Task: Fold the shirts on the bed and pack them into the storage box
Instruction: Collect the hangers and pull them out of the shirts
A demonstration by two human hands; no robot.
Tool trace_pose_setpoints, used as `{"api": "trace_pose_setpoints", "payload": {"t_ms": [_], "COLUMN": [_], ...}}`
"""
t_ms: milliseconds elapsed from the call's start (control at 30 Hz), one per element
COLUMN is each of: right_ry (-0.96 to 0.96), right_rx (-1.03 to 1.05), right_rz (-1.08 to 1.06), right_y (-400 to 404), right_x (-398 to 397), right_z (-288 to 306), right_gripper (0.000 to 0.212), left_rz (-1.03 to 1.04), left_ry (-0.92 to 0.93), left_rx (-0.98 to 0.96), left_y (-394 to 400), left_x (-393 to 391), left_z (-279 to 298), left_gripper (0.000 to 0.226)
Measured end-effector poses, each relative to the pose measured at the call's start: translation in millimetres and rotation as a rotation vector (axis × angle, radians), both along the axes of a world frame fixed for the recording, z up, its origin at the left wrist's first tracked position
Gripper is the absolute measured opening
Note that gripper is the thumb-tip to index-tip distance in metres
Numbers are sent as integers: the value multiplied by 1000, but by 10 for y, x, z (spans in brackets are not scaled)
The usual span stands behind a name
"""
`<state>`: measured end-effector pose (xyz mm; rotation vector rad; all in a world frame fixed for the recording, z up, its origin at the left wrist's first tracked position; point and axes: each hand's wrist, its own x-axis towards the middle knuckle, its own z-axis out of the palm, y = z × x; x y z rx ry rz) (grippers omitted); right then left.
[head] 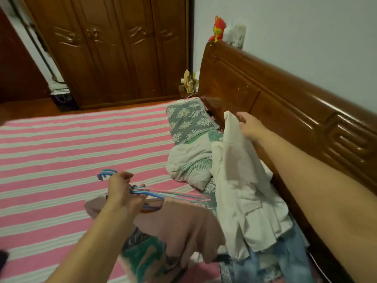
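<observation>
Left grip: the left hand point(122, 190) is closed around a bundle of thin wire hangers point(146, 194), blue and pink, held above the bed.
Right grip: the right hand point(250, 127) is pinched on the upper edge of a white shirt point(238, 176), which is lifted near the headboard point(285, 103).
Shirts: a pink shirt point(183, 225) with a teal and dark print is hung from the hangers; the white shirt is draped over a heap of clothing at the bed's right edge, with blue fabric point(285, 260) beneath it.
Storage box: none is seen in view.
Writing: the print on the pink shirt cannot be read.
Bed: a pink and white striped sheet point(71, 150) is spread over it.
Surroundings: a grey floral pillow point(189, 121) and a crumpled pale quilt point(189, 162) are lying against the headboard; a red plush toy point(218, 29) is set on the headboard's top; a dark wooden wardrobe point(112, 52) is standing beyond the bed.
</observation>
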<state>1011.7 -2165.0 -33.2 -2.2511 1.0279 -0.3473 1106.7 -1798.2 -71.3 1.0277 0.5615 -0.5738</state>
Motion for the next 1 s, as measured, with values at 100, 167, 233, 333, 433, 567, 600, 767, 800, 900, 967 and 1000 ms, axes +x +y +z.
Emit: {"api": "trace_pose_setpoints", "payload": {"t_ms": [100,167,233,333,433,567,600,767,800,900,967,1000], "right_ry": [19,-57,-175,-288,-245,-368,-407,-452,-437,-436,-453,-450], "right_rx": [179,231,203,57,-312,-523,-570,-617,-627,-681,-659,-636], "right_rz": [82,141,181,297,476,314,263,48,7,-51,-1,22], "right_y": [473,981,1554,2423,3077,3479,3535,3874,3947,4071,4038,3997], "right_x": [-51,-170,-337,-616,-642,-377,-324,-146,-113,-44,-24,-21], "right_z": [-694,-925,-982,-993,-1098,-995,-931,-665,-635,-581,-542,-516], "right_gripper": [36,23,16,11,37,44,40,38,37,20,12,8], "left_rz": [-1,11,45,104,109,39,37,35,27,-21,-77,-110], "left_ry": [23,41,48,41,-33,-153,-166,-154,-141,-119,-130,-144], "left_rx": [-34,-71,-128,-191,-268,-288,-278,-237,-244,-241,-182,-139], "left_y": [163,308,470,712,904,1083,1109,1304,1335,1388,1427,1454], "left_x": [-70,-123,-156,-155,-170,-274,-269,-199,-217,-209,-83,15], "left_z": [-56,-90,-111,-107,43,312,353,447,460,518,596,635], "left_gripper": [8,4,6,9,13,24,26,17,16,13,10,10]}}
